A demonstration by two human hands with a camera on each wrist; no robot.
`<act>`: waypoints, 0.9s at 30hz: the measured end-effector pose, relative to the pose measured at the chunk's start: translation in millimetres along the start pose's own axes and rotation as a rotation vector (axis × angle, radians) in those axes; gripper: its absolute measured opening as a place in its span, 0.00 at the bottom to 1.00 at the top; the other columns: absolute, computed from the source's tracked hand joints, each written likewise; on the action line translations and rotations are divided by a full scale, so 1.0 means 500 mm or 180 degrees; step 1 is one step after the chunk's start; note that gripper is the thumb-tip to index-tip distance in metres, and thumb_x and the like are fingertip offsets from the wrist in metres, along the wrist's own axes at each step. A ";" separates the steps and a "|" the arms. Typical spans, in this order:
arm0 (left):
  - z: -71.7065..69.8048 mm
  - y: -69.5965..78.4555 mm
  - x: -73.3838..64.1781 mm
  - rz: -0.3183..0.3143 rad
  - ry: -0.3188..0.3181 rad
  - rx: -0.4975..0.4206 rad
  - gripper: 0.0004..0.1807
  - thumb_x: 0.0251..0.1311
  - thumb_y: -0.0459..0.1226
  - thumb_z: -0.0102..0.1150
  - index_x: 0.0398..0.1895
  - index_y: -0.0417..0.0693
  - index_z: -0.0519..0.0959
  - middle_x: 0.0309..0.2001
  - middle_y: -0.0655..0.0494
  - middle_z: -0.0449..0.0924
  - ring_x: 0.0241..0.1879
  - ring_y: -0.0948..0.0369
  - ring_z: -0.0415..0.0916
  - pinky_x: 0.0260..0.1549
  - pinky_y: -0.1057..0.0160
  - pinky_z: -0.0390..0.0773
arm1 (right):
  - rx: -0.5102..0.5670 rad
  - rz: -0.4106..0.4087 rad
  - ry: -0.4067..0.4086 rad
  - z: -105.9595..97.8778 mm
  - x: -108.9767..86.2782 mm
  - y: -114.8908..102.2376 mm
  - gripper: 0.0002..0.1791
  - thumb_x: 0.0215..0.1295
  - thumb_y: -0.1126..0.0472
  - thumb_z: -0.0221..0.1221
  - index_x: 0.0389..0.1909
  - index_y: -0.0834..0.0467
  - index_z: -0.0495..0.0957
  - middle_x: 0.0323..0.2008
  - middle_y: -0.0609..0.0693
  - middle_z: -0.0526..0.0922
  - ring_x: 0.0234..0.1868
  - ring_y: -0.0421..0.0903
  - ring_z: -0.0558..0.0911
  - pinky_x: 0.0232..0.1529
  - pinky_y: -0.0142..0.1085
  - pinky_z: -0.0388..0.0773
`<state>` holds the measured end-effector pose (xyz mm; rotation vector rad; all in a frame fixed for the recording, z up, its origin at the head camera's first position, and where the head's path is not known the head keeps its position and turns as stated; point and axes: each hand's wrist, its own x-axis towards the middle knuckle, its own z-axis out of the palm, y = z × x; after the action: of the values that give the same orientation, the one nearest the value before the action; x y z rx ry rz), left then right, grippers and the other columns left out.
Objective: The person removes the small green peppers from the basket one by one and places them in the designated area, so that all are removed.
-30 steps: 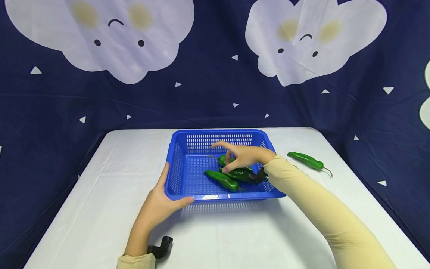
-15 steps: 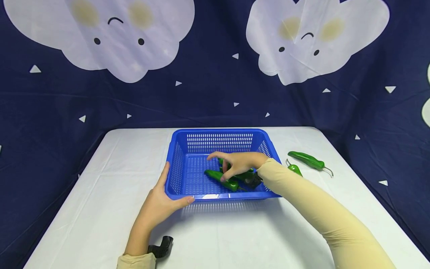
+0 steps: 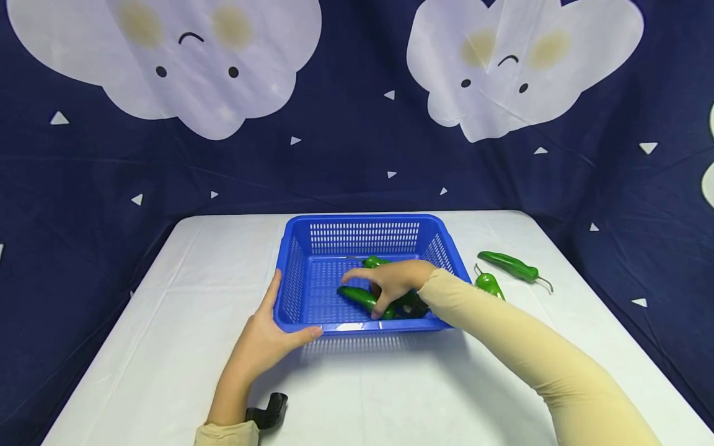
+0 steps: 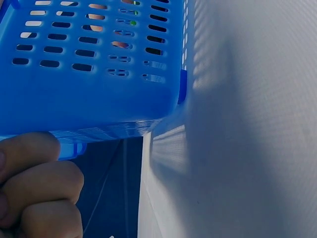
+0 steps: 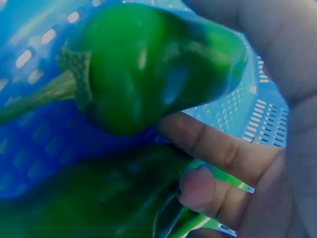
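Note:
A blue plastic basket (image 3: 351, 326) stands on the white table, with several green peppers inside. My left hand (image 3: 266, 339) holds its near left corner, thumb along the front rim; curled fingers (image 4: 47, 181) show by the basket wall in the left wrist view. Inside the basket, my right hand (image 3: 393, 286) reaches down around the front green pepper (image 3: 357, 296), thumb on the near side and index finger beyond it. The right wrist view has this pepper (image 5: 143, 69) between thumb and fingers, a fingertip against its underside. Another dark green pepper (image 5: 99, 193) lies close by.
Right of the basket, a long green pepper (image 3: 510, 266) and a smaller one (image 3: 489, 284) lie on the white tablecloth (image 3: 167, 310). Another pepper (image 3: 375, 261) is farther back in the basket. A dark blue curtain (image 3: 346, 155) with clouds hangs behind the table.
My right hand has moved left and toward the basket's front, down around the front pepper. The smaller pepper outside has come out from behind the sleeve. My left hand stays put.

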<state>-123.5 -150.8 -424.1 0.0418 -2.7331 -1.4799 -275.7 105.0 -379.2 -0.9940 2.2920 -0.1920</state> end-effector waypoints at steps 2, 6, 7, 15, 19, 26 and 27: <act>0.001 0.000 0.000 -0.0004 -0.0002 -0.0003 0.73 0.37 0.64 0.76 0.79 0.72 0.33 0.75 0.40 0.60 0.66 0.43 0.71 0.63 0.39 0.69 | -0.0053 0.0008 0.0000 0.002 0.003 0.000 0.50 0.52 0.46 0.74 0.71 0.27 0.54 0.59 0.48 0.73 0.53 0.45 0.75 0.62 0.49 0.73; 0.001 -0.001 0.000 -0.0009 -0.0001 0.0009 0.73 0.37 0.64 0.76 0.79 0.71 0.33 0.74 0.40 0.60 0.65 0.43 0.71 0.63 0.39 0.70 | -0.0134 0.0066 0.0014 0.005 0.008 0.001 0.48 0.54 0.44 0.73 0.71 0.26 0.54 0.60 0.48 0.73 0.52 0.46 0.75 0.61 0.49 0.73; 0.002 -0.001 0.000 -0.0012 0.0000 0.0013 0.73 0.37 0.64 0.77 0.79 0.71 0.33 0.74 0.40 0.60 0.65 0.43 0.72 0.62 0.39 0.70 | -0.0149 0.0091 0.0015 0.005 0.009 0.001 0.47 0.55 0.44 0.72 0.71 0.25 0.54 0.61 0.48 0.72 0.52 0.46 0.75 0.60 0.49 0.73; 0.002 0.001 0.002 -0.0004 0.0010 0.0014 0.73 0.38 0.64 0.76 0.80 0.70 0.33 0.74 0.40 0.60 0.65 0.43 0.72 0.62 0.39 0.71 | -0.0180 0.0243 0.0004 0.003 0.014 0.006 0.40 0.62 0.42 0.66 0.71 0.25 0.55 0.63 0.49 0.69 0.50 0.49 0.75 0.55 0.47 0.75; 0.002 0.000 0.001 -0.0009 0.0005 0.0000 0.73 0.38 0.64 0.76 0.80 0.71 0.33 0.74 0.40 0.60 0.65 0.43 0.72 0.62 0.40 0.71 | -0.0209 0.0256 0.0021 0.003 0.018 0.015 0.38 0.61 0.40 0.65 0.70 0.24 0.57 0.63 0.47 0.69 0.52 0.48 0.74 0.58 0.48 0.73; 0.003 0.000 0.001 -0.0016 0.0013 0.0006 0.73 0.37 0.64 0.77 0.80 0.71 0.34 0.74 0.39 0.60 0.65 0.43 0.71 0.62 0.39 0.70 | -0.0121 0.0327 0.0143 0.006 0.024 0.024 0.38 0.57 0.38 0.67 0.68 0.24 0.60 0.54 0.50 0.71 0.49 0.50 0.74 0.51 0.45 0.74; 0.003 0.000 0.001 -0.0018 0.0014 0.0009 0.73 0.37 0.64 0.77 0.80 0.71 0.34 0.74 0.39 0.60 0.65 0.43 0.71 0.62 0.39 0.70 | -0.0136 0.0345 0.0159 0.006 0.025 0.024 0.39 0.57 0.37 0.67 0.68 0.25 0.60 0.54 0.51 0.72 0.49 0.50 0.75 0.52 0.46 0.74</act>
<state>-123.9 -149.5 -424.6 0.0529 -2.7340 -1.4758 -287.7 105.0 -392.0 -0.8922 2.3972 -0.1245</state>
